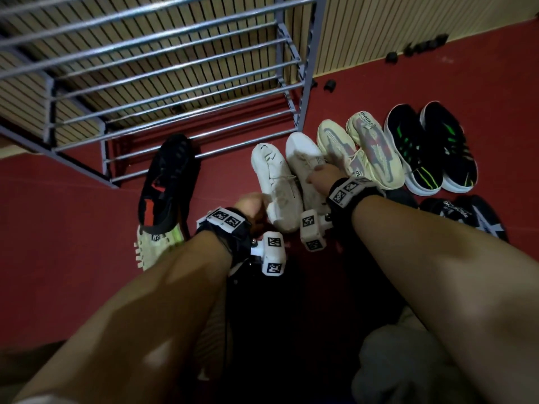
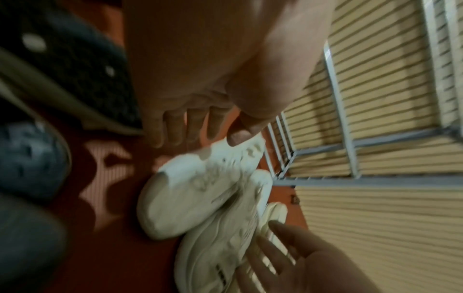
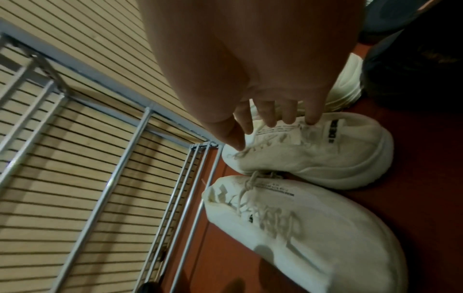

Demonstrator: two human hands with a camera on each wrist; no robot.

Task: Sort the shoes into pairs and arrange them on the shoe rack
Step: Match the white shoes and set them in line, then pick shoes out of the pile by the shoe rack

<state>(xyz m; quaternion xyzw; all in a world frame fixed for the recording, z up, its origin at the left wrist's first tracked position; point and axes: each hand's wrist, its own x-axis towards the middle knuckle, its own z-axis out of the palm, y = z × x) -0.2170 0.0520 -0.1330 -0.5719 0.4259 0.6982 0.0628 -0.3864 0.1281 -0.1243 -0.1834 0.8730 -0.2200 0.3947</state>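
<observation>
Two hands (image 1: 250,204) (image 1: 322,173) touch two white shoes (image 1: 272,182) (image 1: 306,167) beside the rack (image 1: 175,91).

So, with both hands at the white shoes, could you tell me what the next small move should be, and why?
Probably close each hand on its shoe and lift the pair toward the shoe rack. The two white shoes lie side by side on the floor, the right hand has its fingertips on one shoe's laces, the left hand touches the other, and the rack's bars in view hold no shoes.

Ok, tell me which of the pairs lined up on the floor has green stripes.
The black pair at the right end of the row, beside the cream pair. The white pair under the hands has no green.
</observation>
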